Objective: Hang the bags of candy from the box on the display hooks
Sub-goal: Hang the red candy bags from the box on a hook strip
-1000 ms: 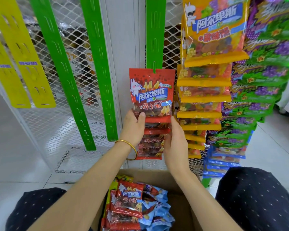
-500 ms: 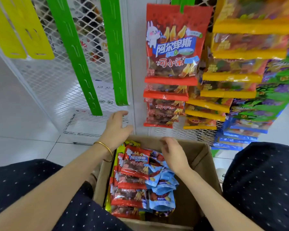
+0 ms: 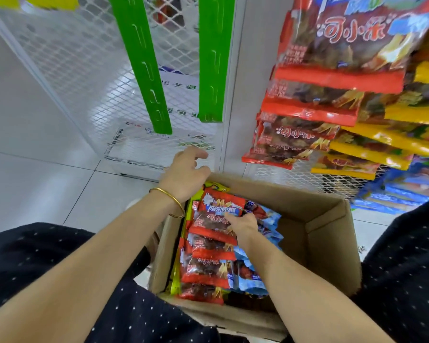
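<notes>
An open cardboard box (image 3: 320, 220) stands on the floor between my knees. Inside it, red candy bags (image 3: 209, 269) are stacked at the left and blue bags (image 3: 270, 220) lie beside them. My right hand (image 3: 243, 226) reaches into the box, its curled fingers gripping the right edge of the top red bag (image 3: 216, 210). Above the box's far-left corner hovers my left hand (image 3: 183, 173), loosely curled and holding nothing. More red bags (image 3: 332, 78) hang in a column on the display at the upper right.
Two bare green hook strips (image 3: 144, 70) (image 3: 212, 58) hang on the white mesh rack (image 3: 84, 70). Yellow bags (image 3: 382, 138) and blue bags (image 3: 394, 194) hang right of the red column. My dark dotted trouser legs (image 3: 35, 256) flank the box. White tiled floor lies to the left.
Both hands left the hung red bag and came down. My right hand went into the box onto the top red bag. The view tilted downward.
</notes>
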A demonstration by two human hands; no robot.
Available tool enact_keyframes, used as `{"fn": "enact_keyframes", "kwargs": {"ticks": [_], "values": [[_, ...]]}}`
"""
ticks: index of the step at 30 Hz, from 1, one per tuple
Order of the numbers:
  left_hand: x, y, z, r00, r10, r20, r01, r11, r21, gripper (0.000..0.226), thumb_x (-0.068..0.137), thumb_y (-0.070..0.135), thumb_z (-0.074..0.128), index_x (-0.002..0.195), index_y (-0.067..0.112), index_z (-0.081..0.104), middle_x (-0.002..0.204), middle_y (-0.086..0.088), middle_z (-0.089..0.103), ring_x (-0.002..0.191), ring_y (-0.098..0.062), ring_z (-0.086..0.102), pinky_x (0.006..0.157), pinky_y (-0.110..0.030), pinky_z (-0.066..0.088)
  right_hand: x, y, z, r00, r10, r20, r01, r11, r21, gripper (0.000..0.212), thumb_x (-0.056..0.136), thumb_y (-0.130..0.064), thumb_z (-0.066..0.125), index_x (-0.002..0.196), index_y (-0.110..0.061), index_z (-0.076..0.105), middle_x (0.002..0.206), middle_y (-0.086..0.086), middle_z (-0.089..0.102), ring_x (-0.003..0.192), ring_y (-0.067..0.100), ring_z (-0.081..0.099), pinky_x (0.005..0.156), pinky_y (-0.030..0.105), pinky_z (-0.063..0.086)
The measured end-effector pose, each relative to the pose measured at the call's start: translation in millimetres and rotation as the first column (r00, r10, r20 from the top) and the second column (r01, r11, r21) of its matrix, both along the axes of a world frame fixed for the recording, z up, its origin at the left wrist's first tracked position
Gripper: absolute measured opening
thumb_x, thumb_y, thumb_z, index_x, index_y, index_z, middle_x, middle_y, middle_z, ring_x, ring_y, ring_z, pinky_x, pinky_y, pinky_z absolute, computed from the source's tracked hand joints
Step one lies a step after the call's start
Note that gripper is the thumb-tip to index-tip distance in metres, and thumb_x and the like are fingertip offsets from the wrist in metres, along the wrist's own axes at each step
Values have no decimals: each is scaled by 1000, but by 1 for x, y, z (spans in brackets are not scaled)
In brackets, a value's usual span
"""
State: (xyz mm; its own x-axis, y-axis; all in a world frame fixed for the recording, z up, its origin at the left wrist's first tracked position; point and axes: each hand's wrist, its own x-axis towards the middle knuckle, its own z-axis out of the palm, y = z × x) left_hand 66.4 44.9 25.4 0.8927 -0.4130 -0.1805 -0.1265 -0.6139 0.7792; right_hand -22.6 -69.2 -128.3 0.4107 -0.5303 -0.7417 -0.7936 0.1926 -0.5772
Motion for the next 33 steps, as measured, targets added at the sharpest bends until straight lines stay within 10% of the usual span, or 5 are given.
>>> {"fn": "enact_keyframes", "kwargs": {"ticks": [7, 15, 21, 27, 33], "values": [[-1, -4, -5, 998, -48, -45, 52, 995, 84, 38, 86, 11, 55, 123, 13, 51, 130, -11, 47, 111, -22, 52, 89, -22, 38, -18, -14, 23, 982, -19, 189, -30, 967, 253, 8, 84, -14, 68, 87, -8, 66, 109, 14, 67, 98, 29, 61, 97, 44, 45], [-30, -29, 17, 978, -208, 22, 208, 978, 10, 22, 84, 9, 64, 106, 6, 62, 107, -9, 62, 102, -20, 58, 86, -24, 41, -64, -57, 100, 845, -22, 534, -173, 934, 313, 4, 84, -3, 63, 87, -3, 66, 81, 10, 73, 68, 20, 70, 62, 30, 57], [-46, -41, 77, 969, -212, 129, 236, 947, -216, 24, 84, 1, 61, 73, 21, 58, 77, 9, 59, 74, -1, 56, 69, -7, 43, -81, -68, 183, 597, 193, 778, -47, 977, -206, 23, 85, -14, 65, 104, -25, 56, 109, 3, 64, 94, 11, 65, 75, 22, 53], [-50, -50, 171, 927, -244, 284, 332, 888, -319, 15, 84, -1, 61, 81, 14, 62, 77, 8, 61, 61, 13, 57, 62, -2, 43, -82, -65, 279, 342, 571, 747, 249, 711, -657, 56, 83, -11, 68, 91, -53, 32, 100, -14, 44, 93, 13, 57, 75, 30, 52], [-32, -74, 270, 878, -168, 449, 352, 862, -365, 10, 87, 14, 62, 95, 13, 67, 84, 3, 65, 73, -4, 58, 69, -11, 46, -64, -86, 366, 321, 653, 686, 391, 569, -724, 25, 79, 5, 63, 80, -20, 60, 82, -12, 60, 77, -2, 55, 70, 8, 39]]}}
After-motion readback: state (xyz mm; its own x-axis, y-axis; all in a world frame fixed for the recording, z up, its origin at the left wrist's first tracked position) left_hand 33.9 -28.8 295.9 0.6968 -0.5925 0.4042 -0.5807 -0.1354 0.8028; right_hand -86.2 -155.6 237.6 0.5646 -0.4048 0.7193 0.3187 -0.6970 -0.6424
